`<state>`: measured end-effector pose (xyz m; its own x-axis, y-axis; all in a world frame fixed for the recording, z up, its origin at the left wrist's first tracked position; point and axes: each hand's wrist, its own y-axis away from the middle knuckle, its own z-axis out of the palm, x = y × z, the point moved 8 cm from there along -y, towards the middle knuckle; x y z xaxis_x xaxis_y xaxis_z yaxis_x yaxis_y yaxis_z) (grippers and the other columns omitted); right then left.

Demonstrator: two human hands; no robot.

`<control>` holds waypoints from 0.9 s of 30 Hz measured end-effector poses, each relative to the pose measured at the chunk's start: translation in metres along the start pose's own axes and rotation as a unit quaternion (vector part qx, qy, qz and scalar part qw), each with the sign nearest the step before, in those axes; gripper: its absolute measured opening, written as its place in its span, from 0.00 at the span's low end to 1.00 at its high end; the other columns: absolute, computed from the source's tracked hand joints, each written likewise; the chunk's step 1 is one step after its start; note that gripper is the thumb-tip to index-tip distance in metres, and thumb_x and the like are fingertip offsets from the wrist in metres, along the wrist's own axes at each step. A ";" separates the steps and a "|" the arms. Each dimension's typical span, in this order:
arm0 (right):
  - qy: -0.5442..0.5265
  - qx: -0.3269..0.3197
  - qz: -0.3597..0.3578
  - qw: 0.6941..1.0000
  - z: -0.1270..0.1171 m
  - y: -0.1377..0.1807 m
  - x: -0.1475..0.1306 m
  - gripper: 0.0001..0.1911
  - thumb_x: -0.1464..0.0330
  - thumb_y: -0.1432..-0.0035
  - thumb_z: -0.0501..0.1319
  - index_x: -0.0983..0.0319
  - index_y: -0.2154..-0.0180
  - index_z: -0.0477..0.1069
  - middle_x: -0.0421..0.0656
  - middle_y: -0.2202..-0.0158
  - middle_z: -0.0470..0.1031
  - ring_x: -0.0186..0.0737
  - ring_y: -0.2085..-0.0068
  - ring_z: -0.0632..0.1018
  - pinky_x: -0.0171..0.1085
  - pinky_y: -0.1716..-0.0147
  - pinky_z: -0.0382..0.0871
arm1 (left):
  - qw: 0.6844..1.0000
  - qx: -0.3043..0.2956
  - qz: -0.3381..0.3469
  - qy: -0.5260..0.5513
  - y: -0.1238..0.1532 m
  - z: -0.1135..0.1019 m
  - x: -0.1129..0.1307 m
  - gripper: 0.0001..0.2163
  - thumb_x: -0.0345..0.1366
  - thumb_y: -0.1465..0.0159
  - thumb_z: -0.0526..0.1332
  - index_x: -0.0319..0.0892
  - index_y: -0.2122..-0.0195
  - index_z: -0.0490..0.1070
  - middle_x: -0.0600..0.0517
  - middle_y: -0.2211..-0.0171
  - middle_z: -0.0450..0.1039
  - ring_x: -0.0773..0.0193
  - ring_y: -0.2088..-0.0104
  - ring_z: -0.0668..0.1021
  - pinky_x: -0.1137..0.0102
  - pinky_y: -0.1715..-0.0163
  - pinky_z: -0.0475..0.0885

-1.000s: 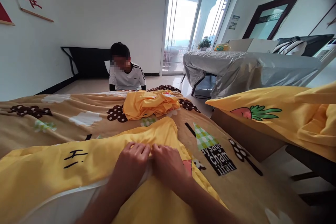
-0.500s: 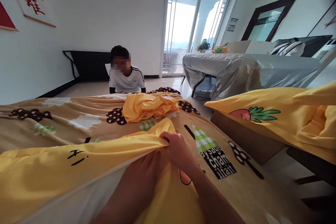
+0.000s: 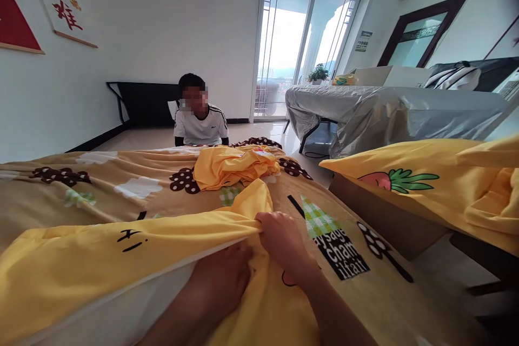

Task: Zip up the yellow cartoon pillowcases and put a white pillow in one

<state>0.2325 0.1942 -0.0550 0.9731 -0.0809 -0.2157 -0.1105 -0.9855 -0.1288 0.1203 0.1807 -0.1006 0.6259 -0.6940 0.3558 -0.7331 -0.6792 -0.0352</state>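
Yellow pillowcase (image 3: 101, 259), lower left to centre of frame, lay on the patterned blanket (image 3: 121, 184), smooth thin cotton w/ black lettering, white pillow (image 3: 133, 308) showing at its open edge. Right hand (image 3: 284, 240) was closed, pinching the upper fabric edge & holding it up. Left hand (image 3: 227, 275) was tucked under that flap, inside the opening; fingers hidden, grip can't be told. Crumpled yellow cloth (image 3: 231, 165) lay mid-frame; another person (image 3: 200, 119) sat beyond. Carrot-print pillow (image 3: 425, 184) at right.
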 end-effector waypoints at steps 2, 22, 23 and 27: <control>0.005 0.027 0.001 1.000 -0.003 -0.001 -0.003 0.12 0.79 0.49 0.52 0.62 0.68 0.71 0.47 0.62 0.75 0.39 0.62 0.74 0.33 0.68 0.57 | 0.999 0.025 0.027 0.001 0.001 -0.004 0.005 0.19 0.35 0.36 0.50 0.48 0.45 0.67 0.49 0.41 0.65 0.56 0.39 0.65 0.58 0.39 0.58; -0.256 0.042 -0.087 0.962 0.005 -0.017 -0.002 0.28 0.78 0.54 0.56 0.62 0.49 0.66 0.45 0.56 0.76 0.39 0.57 0.75 0.34 0.58 0.64 | 0.997 0.073 -0.022 0.016 -0.011 -0.004 -0.015 0.28 0.35 0.37 0.50 0.48 0.35 0.50 0.47 0.40 0.64 0.54 0.43 0.70 0.60 0.45 0.67; -0.198 0.040 -0.079 0.976 0.004 -0.015 -0.002 0.29 0.79 0.52 0.54 0.63 0.46 0.65 0.47 0.53 0.75 0.39 0.54 0.74 0.35 0.56 0.63 | 0.997 0.065 -0.027 0.014 -0.012 0.000 -0.016 0.28 0.35 0.37 0.51 0.49 0.35 0.50 0.47 0.39 0.63 0.53 0.42 0.69 0.59 0.44 0.66; 0.000 0.023 -0.003 1.000 0.006 -0.010 0.002 0.18 0.80 0.45 0.49 0.63 0.58 0.72 0.48 0.61 0.76 0.40 0.61 0.75 0.34 0.64 0.62 | 0.999 0.050 -0.021 0.000 -0.013 0.001 -0.008 0.27 0.34 0.38 0.52 0.49 0.36 0.53 0.49 0.38 0.60 0.53 0.39 0.65 0.56 0.40 0.60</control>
<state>0.2341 0.2052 -0.0593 0.9738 -0.0740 -0.2151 -0.1131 -0.9780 -0.1753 0.1248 0.1948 -0.1036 0.6553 -0.6648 0.3587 -0.6761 -0.7279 -0.1138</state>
